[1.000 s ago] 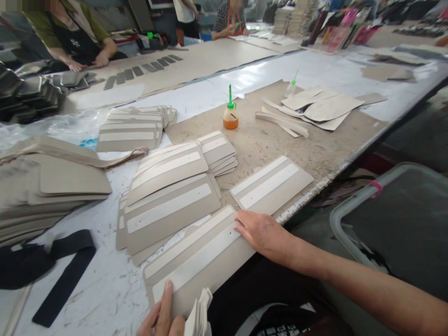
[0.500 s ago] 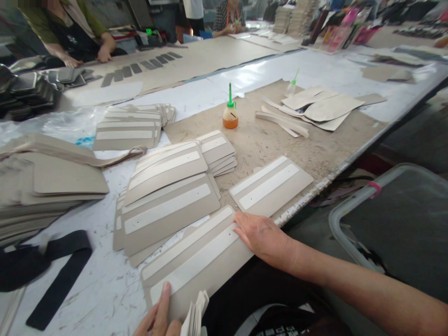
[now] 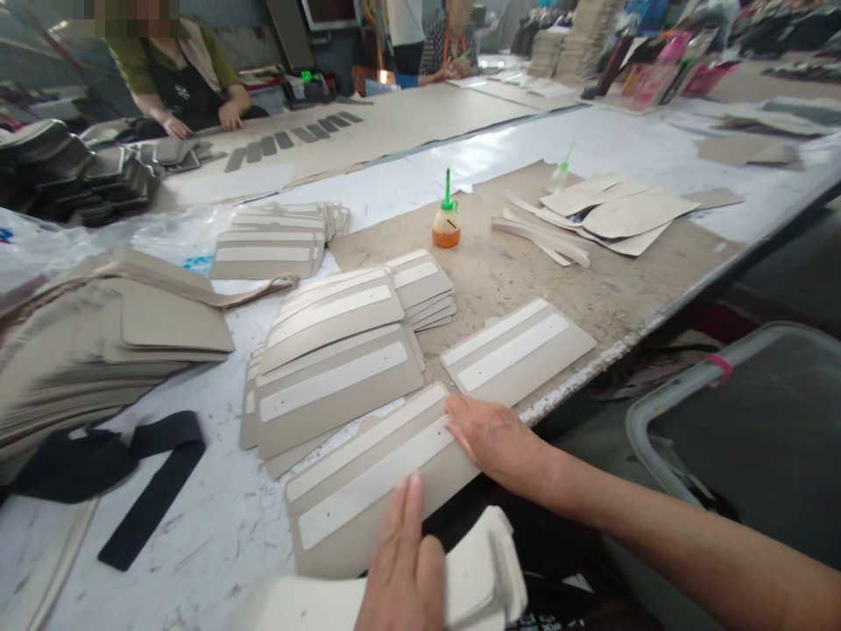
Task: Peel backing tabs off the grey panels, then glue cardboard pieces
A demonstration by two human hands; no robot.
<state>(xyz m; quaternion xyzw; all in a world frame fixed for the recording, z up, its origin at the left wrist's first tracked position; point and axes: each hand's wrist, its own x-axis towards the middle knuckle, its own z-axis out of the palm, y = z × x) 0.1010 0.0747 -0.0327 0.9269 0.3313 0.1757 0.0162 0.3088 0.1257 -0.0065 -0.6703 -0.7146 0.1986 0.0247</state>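
A flat beige panel [image 3: 368,548] with two white strips lies along the table's near edge. My right hand [image 3: 492,438] bends its closed fingers over the panel's right end, beside the end of the lower white strip [image 3: 374,482]. With two fingers stretched out together, my left hand [image 3: 407,561] touches that lower strip near its middle. A stack of loose white strips [image 3: 483,561] is held in my left hand and sticks out on both sides of it. Another panel with strips [image 3: 519,346] lies just beyond my right hand.
Fanned panels [image 3: 335,377] lie beyond the work, with a tall panel stack [image 3: 177,315] and black strap [image 3: 154,491] at left. A green-tipped bottle [image 3: 446,226] stands on brown board. A clear-rimmed bin [image 3: 736,421] sits below the edge. A co-worker [image 3: 190,79] works across the table.
My left hand has slid right along the lower strip, bringing the stack of strips more into view. My right hand stays at the panel's right end. The view has shifted slightly left.
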